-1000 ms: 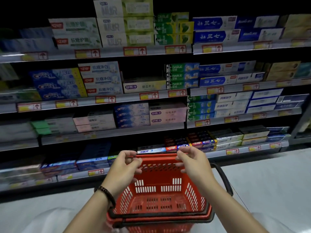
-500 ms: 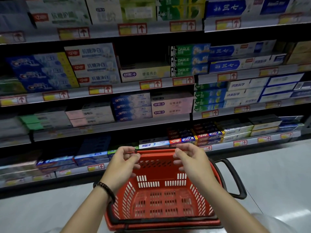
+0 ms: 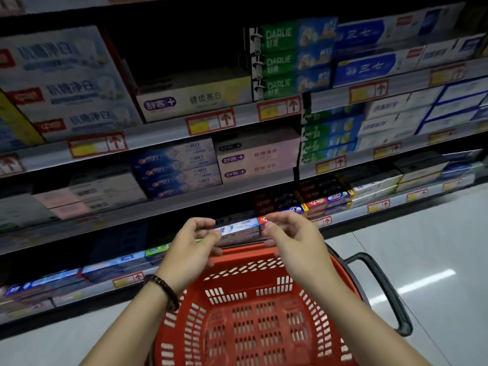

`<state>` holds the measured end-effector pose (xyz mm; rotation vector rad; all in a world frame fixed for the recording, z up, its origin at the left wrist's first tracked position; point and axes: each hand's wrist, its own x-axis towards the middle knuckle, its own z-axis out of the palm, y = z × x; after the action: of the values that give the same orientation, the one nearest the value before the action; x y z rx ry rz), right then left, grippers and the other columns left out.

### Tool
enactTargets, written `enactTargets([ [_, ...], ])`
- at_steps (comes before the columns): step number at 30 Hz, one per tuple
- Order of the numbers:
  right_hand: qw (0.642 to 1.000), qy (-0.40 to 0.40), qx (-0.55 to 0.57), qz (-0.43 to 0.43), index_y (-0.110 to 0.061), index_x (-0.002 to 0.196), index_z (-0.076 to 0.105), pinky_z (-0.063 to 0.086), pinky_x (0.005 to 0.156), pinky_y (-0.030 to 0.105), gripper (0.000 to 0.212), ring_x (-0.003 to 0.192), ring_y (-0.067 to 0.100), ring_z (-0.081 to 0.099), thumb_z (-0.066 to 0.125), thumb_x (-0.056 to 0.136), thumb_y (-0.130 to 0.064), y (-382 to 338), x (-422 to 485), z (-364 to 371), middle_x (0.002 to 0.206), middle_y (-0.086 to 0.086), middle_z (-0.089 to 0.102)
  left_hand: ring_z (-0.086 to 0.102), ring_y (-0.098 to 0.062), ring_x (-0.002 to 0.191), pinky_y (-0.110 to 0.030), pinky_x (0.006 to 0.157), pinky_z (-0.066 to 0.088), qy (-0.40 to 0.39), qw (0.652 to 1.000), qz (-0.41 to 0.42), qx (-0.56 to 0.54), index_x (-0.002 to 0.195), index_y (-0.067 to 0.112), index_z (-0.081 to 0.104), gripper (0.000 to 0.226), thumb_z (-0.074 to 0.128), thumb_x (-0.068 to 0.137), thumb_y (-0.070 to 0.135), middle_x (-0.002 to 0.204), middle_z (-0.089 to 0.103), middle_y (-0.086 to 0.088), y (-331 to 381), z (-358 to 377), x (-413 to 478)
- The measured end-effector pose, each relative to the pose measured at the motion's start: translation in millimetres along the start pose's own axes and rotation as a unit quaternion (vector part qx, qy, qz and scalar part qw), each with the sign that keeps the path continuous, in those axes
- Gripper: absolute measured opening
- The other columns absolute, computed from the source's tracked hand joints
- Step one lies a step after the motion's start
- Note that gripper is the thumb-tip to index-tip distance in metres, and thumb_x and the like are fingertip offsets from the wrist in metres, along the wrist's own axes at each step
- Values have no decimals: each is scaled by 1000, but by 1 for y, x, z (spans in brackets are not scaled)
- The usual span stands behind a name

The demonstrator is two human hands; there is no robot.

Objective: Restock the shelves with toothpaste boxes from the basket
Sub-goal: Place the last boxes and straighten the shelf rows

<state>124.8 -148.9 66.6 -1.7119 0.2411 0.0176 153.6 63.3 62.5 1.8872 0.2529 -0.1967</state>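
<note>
We find no toothpaste boxes in the red basket: its slotted floor and walls show bare, so we judge the restocking nearly or wholly done. The boxes now sit on the shelves, from nine o'clock round to three o'clock across the upper picture. The nearest is a pale blue-and-white box lying lengthwise at the front of the low shelf, at twelve o'clock from the basket rim, between our two hands.

Such a box we judge light, stiff along its length but easily dented at the thin card faces, with a glossy and somewhat slick skin; we would take it by the two short ends or pinch it across the long narrow sides, pressing gently.

Our left hand hovers at eleven o'clock above the far rim, fingers curled loosely and parted, clamped on nothing. Our right hand mirrors it at one o'clock, fingers likewise slack and apart, empty. Whether either fingertip touches the pale box we cannot tell, for the picture is blurred there.

Further out, the basket's black handle hangs down at three o'clock over the pale floor, and green Darlie boxes stand stacked at twelve o'clock high
</note>
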Motion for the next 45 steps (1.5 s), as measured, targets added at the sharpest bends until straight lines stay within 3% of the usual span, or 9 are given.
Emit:
enactTargets([
  [5,999,20,-1,44,-31,107,71,60,86,52,7,87,24,76,67,102,-27,-31,0,-1,92,5,78,76,-27,87,-42,70,60,-29,999,-29,-3,117,25,60,15,63,103,20,109,69,-10,33,-7,4],
  [13,995,6,-5,99,-31,106,72,59,84,57,7,90,35,73,68,102,-27,-154,-52,-20,93,10,76,75,-20,87,-44,74,62,-67,995,-67,36,114,29,61,10,60,105,26,101,74,-5,144,-56,-72],
  [16,993,13,-9,119,-32,103,74,62,83,58,7,86,26,76,70,101,-27,-208,-74,-30,88,2,77,75,-13,83,-39,73,62,-67,992,-98,35,115,30,61,10,59,105,27,102,74,-2,192,-79,-106],
  [19,991,13,-15,131,-31,103,74,62,85,56,8,84,21,77,71,100,-24,-255,-94,-40,87,-1,78,76,-13,83,-48,80,64,-62,991,-115,41,115,31,63,11,61,104,29,97,75,-1,229,-100,-137],
  [23,989,15,-23,149,-32,103,75,63,87,50,7,84,15,77,73,99,-26,-311,-115,-54,88,-5,78,76,-10,83,-38,75,64,-55,989,-136,33,115,31,62,10,59,105,29,105,72,2,281,-120,-173],
  [33,985,-40,-91,141,-34,104,71,62,87,51,5,83,13,76,69,100,-35,-409,-159,-70,88,-6,78,76,-27,89,-53,83,61,5,986,-167,-22,115,24,63,12,57,106,27,113,72,-3,373,-172,-243],
  [37,985,-40,-102,136,-34,106,70,64,85,48,5,82,12,76,68,101,-36,-424,-174,-52,89,-6,78,77,-24,87,-49,82,63,20,986,-156,-48,114,26,63,11,59,106,30,111,72,-1,375,-194,-254],
  [40,981,-33,-75,176,-27,106,72,63,83,41,9,81,10,77,65,104,-33,-435,-186,-31,96,-4,79,76,-24,89,-35,73,60,8,986,-160,-49,115,25,62,11,58,106,30,109,73,-2,371,-219,-261],
  [45,979,-10,-25,202,-14,102,74,56,72,40,11,82,25,76,67,104,-23,-460,-191,15,89,6,80,74,-22,87,-27,68,55,-33,983,-176,-31,112,24,61,11,55,107,32,109,70,-4,372,-271,-251],
])
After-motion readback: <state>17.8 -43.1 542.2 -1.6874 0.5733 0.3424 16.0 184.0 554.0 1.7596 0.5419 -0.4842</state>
